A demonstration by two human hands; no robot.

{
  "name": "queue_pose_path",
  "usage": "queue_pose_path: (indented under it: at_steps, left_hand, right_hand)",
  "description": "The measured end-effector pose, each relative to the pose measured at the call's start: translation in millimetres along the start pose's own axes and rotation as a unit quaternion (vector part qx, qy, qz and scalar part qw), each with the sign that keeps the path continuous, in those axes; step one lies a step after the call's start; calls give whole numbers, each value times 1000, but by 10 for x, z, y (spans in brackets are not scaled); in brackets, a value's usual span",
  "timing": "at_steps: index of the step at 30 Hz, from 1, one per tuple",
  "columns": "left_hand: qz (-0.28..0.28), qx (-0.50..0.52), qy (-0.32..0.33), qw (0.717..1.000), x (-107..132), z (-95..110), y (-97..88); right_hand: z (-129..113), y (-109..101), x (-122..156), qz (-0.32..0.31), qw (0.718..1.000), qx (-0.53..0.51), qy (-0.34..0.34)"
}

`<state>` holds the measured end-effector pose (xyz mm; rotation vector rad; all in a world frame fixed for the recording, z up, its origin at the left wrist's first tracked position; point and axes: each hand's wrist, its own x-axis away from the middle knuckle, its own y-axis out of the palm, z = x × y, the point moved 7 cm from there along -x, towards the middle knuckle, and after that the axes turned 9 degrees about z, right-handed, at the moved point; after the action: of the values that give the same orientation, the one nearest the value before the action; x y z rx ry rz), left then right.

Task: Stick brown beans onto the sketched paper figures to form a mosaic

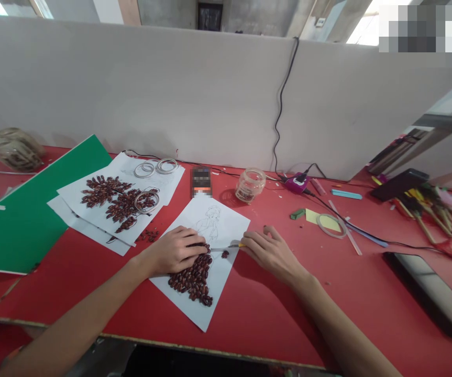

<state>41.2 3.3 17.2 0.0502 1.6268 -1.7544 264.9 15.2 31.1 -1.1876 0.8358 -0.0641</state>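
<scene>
A white sheet of paper (233, 222) with a line drawing of a figure lies in front of me, its lower part covered with glossy dark-brown seeds (192, 280). My left hand (178, 248) rests on the sheet and the seeds, fingers stretched out, fingertips near the top seeds. Between the fingers of my right hand (268, 251) is a thin knife-like tool (231, 245), grey with a yellow part by the fingers. Its tip points left, close to my left fingertips. A few loose seeds (224, 254) lie just below the tool.
Other sheets with seed pictures (111, 196) and tape rings (166, 166) lie at left, beside a green board (41, 204). Behind stands a glass jar (251, 184). To the right are a purple power adapter (297, 183), cables and a phone (430, 293). A pale partition (171, 89) closes the back.
</scene>
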Motion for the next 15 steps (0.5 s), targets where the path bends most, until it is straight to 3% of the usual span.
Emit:
queue_pose_path:
  at_steps: [15]
  left_hand:
    - [6, -4, 5, 1000, 2, -2, -3]
  right_hand:
    - [123, 107, 109, -36, 998, -45, 4]
